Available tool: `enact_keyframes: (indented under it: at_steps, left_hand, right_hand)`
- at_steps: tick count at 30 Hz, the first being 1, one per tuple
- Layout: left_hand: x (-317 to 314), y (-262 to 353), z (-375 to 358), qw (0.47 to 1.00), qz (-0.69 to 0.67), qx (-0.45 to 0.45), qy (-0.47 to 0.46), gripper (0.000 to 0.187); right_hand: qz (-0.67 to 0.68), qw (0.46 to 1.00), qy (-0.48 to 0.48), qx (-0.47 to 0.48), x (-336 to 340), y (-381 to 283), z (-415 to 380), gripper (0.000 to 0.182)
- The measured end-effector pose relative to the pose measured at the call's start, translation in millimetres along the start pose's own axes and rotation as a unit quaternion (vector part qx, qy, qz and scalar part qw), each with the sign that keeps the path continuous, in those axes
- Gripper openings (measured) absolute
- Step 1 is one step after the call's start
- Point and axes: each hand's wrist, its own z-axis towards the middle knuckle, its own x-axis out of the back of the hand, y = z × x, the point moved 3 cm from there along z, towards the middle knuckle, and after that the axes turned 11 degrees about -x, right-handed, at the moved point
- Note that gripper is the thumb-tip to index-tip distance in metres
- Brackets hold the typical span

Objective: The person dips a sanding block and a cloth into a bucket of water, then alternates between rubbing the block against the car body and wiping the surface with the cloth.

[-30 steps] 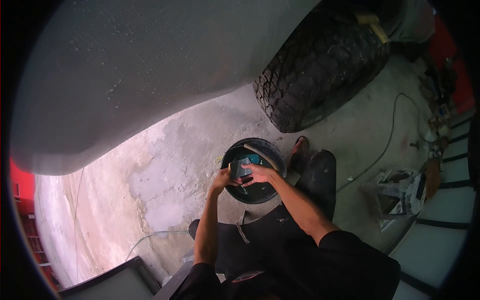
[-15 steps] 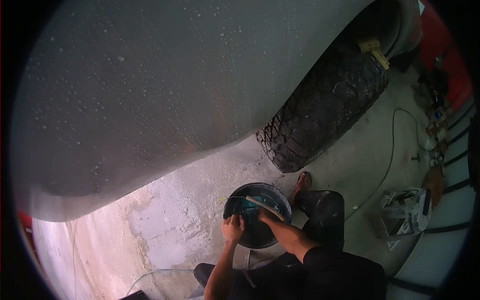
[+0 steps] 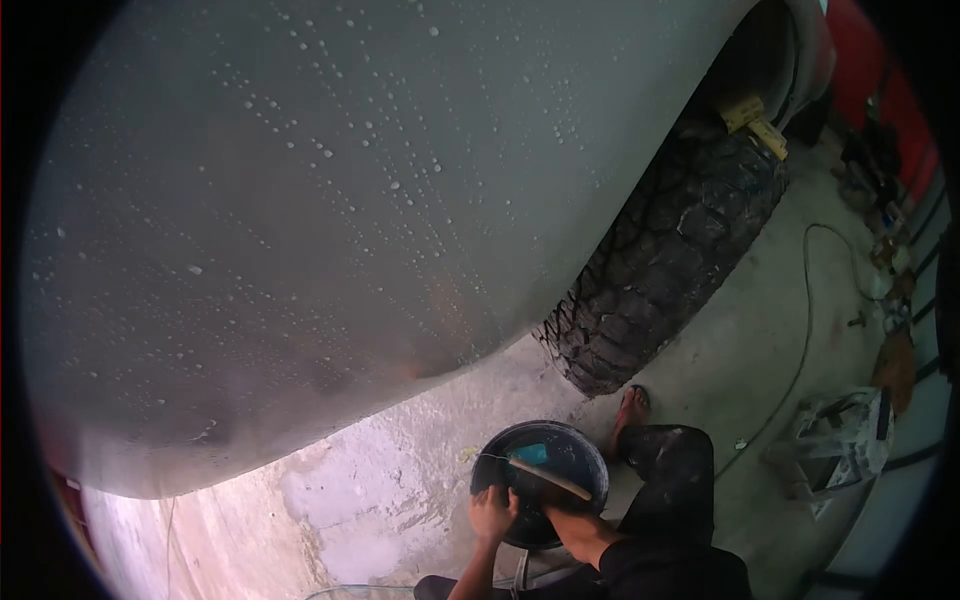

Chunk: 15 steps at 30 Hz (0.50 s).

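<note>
A round black bucket (image 3: 482,450) stands on the floor between the person's legs. My left hand (image 3: 494,514) is closed at its near-left rim, fingers curled over the edge. My right hand (image 3: 556,510) reaches down inside the bucket; its fingers are lost in shadow. Across the bucket above that hand lies a pale stick-like bar (image 3: 550,479), and a teal piece (image 3: 531,454) shows behind it. Beyond the bucket curves a grey vehicle body panel (image 3: 300,220) covered with water drops.
A knobbly tyre (image 3: 660,270) sits under the panel's arch, with yellowish strips (image 3: 752,125) on top. A sandalled foot (image 3: 631,408) rests beside the bucket. To the right are a thin hose (image 3: 805,310) and a whitish, stained stool-like object (image 3: 840,440) on the concrete floor (image 3: 390,490).
The view has shifted, so the bucket and hands appear lower and slightly farther right. My right hand sits deeper in shadow; my left hand stays at the rim.
</note>
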Motion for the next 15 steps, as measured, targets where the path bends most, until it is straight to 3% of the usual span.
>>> enact_keyframes:
  at_steps: [7,9,10,11,15]
  left_hand:
    - [16,8,2,0.999,-0.003,0.039,-0.032,0.035]
    - [28,6,12,0.987,-0.074,0.124,-0.071,0.042]
    - [19,-17,11,0.978,-0.134,0.152,-0.041,0.049]
    - [42,-24,17,0.937,-0.283,0.206,0.013,0.051]
    - [195,-57,47,0.951,-0.181,0.149,0.2,0.037]
  right_hand:
    - [0.072,0.997,0.017,0.035,29,-23,-50,0.053]
    - [0.118,0.992,0.011,0.049,44,-41,-74,0.053]
    - [0.145,0.988,0.006,0.057,55,-53,-87,0.053]
    - [0.173,0.983,-0.001,0.066,70,-68,-101,0.053]
    - [0.239,0.958,0.005,0.161,131,-131,-130,0.054]
